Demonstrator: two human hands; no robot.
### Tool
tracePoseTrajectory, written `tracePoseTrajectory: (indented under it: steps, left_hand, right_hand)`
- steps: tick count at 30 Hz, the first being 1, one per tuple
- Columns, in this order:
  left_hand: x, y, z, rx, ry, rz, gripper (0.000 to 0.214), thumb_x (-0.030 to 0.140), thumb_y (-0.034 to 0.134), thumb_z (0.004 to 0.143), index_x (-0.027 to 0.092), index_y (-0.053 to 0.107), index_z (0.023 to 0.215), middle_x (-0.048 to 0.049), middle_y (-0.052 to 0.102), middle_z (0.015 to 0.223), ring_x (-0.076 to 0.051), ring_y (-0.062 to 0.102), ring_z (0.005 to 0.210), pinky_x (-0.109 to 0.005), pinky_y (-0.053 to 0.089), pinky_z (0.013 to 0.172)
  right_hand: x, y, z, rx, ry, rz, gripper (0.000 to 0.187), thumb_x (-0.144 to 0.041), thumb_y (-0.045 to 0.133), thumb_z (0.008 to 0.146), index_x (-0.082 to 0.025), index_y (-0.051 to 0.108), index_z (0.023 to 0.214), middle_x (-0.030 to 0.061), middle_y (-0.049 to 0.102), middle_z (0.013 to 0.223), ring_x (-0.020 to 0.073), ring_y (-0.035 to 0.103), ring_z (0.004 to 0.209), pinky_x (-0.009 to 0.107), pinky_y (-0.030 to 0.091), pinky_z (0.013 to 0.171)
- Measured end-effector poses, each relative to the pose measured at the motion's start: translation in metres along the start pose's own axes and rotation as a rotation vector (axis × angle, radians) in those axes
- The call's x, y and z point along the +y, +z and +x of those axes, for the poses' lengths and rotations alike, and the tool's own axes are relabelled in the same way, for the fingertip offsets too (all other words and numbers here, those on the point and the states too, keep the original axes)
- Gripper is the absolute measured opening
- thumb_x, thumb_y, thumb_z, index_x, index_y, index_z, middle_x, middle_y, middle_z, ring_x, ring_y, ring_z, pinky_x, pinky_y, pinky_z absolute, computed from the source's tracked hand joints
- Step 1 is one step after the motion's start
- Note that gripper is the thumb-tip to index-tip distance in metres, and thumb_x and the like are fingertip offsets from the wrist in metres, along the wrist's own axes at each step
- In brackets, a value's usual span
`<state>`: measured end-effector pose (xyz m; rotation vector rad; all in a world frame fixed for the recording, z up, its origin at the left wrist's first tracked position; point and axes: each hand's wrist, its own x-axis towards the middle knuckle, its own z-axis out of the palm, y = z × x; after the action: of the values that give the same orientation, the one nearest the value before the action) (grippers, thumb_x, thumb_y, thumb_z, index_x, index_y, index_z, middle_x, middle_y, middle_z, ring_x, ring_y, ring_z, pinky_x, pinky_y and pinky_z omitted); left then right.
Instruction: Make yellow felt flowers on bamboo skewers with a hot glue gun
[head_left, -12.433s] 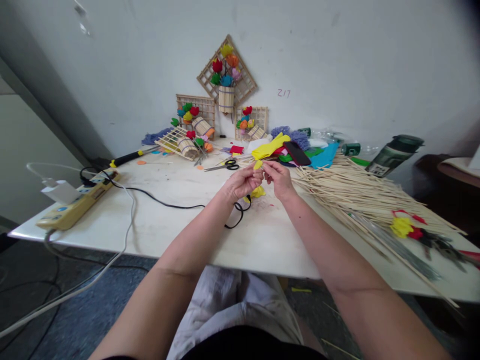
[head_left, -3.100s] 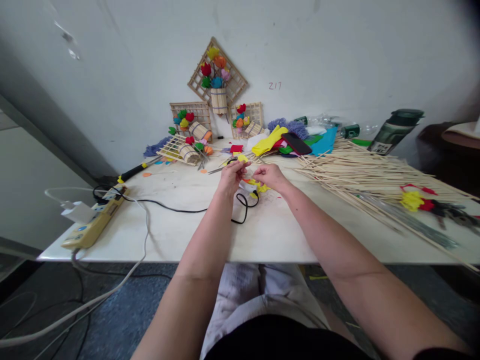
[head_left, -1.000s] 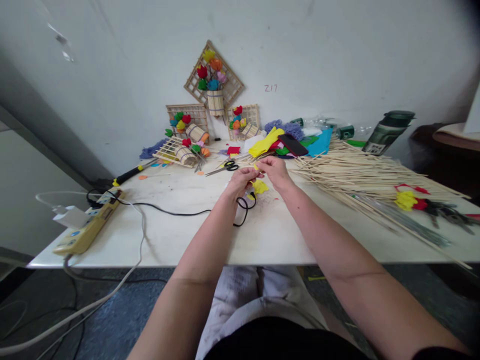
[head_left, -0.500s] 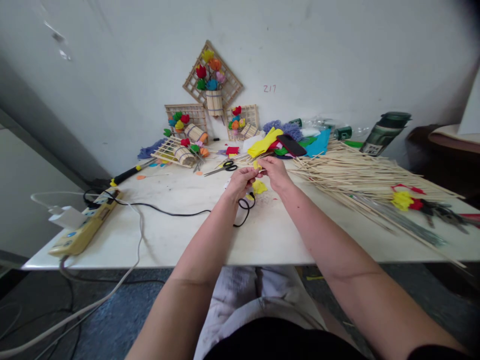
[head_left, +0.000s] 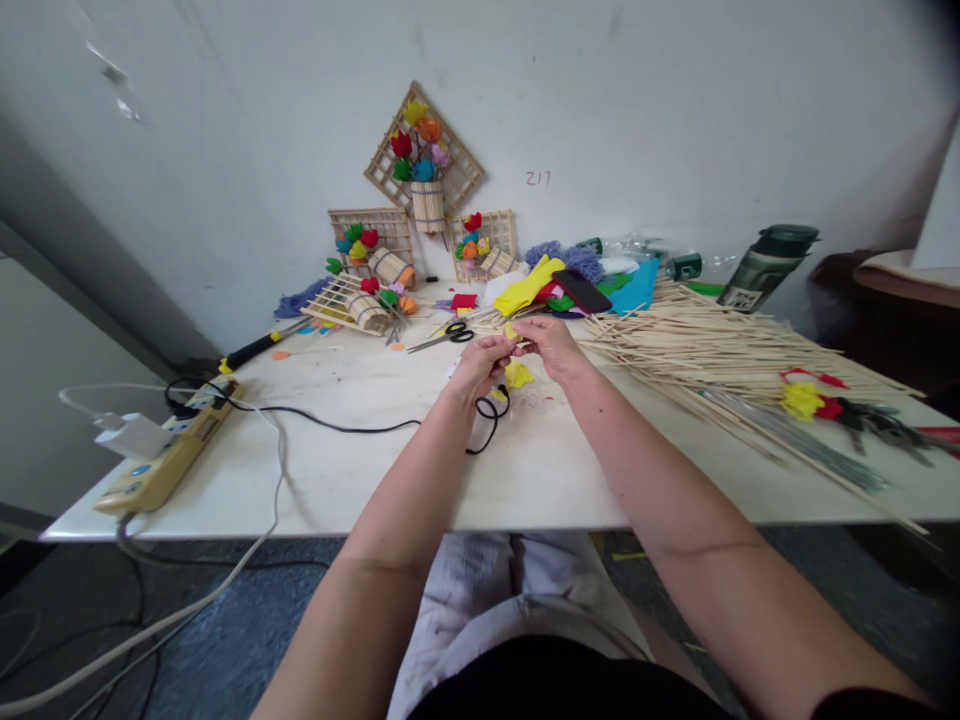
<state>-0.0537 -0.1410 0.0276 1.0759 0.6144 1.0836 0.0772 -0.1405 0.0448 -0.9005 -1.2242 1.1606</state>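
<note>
Both hands meet above the middle of the table, pinching a small yellow piece [head_left: 511, 331] that looks like felt. My left hand [head_left: 484, 362] is closed on its lower left side, and the fingertips of my right hand [head_left: 550, 345] grip it from the right. Just below the hands lie crumpled yellow scraps [head_left: 518, 375]. A black cord [head_left: 491, 437] loops beside my left wrist, near a mostly hidden white object. Scissors with black handles [head_left: 452, 334] rest a little behind my left hand.
A large spread of thin wooden sticks [head_left: 727, 340] covers the right side, with a dark bottle [head_left: 771, 265] behind. Coloured sheets [head_left: 529, 286] and a phone [head_left: 581, 291] lie at the back. Flower-decorated stick lattices [head_left: 373, 220] stand by the wall. A power strip [head_left: 161, 462] sits left.
The yellow piece has turned slightly between my fingers, and my right fingertips have shifted a little. Both hands stay in nearly the same place.
</note>
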Motion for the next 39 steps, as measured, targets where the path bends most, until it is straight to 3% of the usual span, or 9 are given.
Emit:
tracePoseTrajectory:
  steps: [7, 15, 21, 25, 28, 39]
  left_hand:
    - [-0.001, 0.001, 0.0, 0.035, -0.003, 0.034, 0.026, 0.026, 0.077, 0.059, 0.012, 0.055, 0.064, -0.0029, 0.06, 0.064, -0.002, 0.037, 0.045, -0.016, 0.017, 0.038]
    - [0.001, 0.002, 0.0, 0.043, 0.012, 0.061, 0.025, 0.027, 0.075, 0.059, 0.012, 0.055, 0.064, -0.0045, 0.064, 0.066, -0.002, 0.038, 0.044, -0.017, 0.018, 0.038]
    - [0.011, -0.003, -0.001, 0.217, 0.149, -0.029, 0.024, 0.026, 0.074, 0.061, 0.013, 0.056, 0.067, -0.0019, 0.065, 0.075, -0.001, 0.036, 0.048, -0.016, 0.017, 0.039]
    - [0.014, -0.005, -0.001, 0.313, 0.164, -0.065, 0.019, 0.023, 0.073, 0.063, 0.013, 0.057, 0.069, 0.0001, 0.064, 0.079, 0.0, 0.037, 0.05, -0.015, 0.018, 0.041]
    - [0.014, -0.005, -0.001, 0.311, 0.134, -0.067, 0.017, 0.022, 0.072, 0.064, 0.014, 0.058, 0.069, 0.0009, 0.062, 0.076, -0.001, 0.04, 0.051, -0.015, 0.021, 0.042]
    - [0.014, -0.006, -0.001, 0.287, 0.115, -0.088, 0.022, 0.023, 0.076, 0.059, 0.014, 0.058, 0.068, 0.0037, 0.052, 0.061, -0.001, 0.04, 0.051, -0.015, 0.02, 0.041]
  right_hand:
    - [0.003, 0.002, 0.002, 0.069, -0.065, -0.065, 0.025, -0.036, 0.071, 0.059, -0.015, 0.057, 0.059, -0.0011, 0.058, 0.054, 0.0084, 0.049, 0.045, 0.025, 0.043, 0.049]
    - [0.001, 0.0, 0.002, 0.031, -0.151, -0.216, 0.021, -0.035, 0.066, 0.065, -0.017, 0.057, 0.06, -0.0017, 0.058, 0.054, 0.0103, 0.051, 0.05, 0.024, 0.043, 0.05]
    - [-0.002, -0.001, 0.0, 0.089, -0.159, -0.337, 0.025, -0.04, 0.06, 0.073, -0.016, 0.06, 0.067, 0.0025, 0.065, 0.066, 0.009, 0.052, 0.051, 0.02, 0.037, 0.045]
    - [-0.002, 0.006, -0.005, -0.03, -0.117, -0.41, 0.024, -0.037, 0.061, 0.072, -0.015, 0.061, 0.062, 0.0031, 0.065, 0.063, 0.0073, 0.046, 0.044, 0.021, 0.037, 0.044]
    - [-0.001, 0.013, -0.008, -0.068, -0.128, -0.423, 0.018, -0.033, 0.062, 0.07, -0.015, 0.061, 0.064, 0.0014, 0.063, 0.058, 0.0081, 0.046, 0.044, 0.022, 0.038, 0.045]
    - [0.006, 0.014, -0.005, 0.041, -0.324, -0.632, 0.01, -0.025, 0.057, 0.069, -0.018, 0.064, 0.065, -0.0009, 0.06, 0.055, 0.0135, 0.055, 0.055, 0.024, 0.041, 0.056]
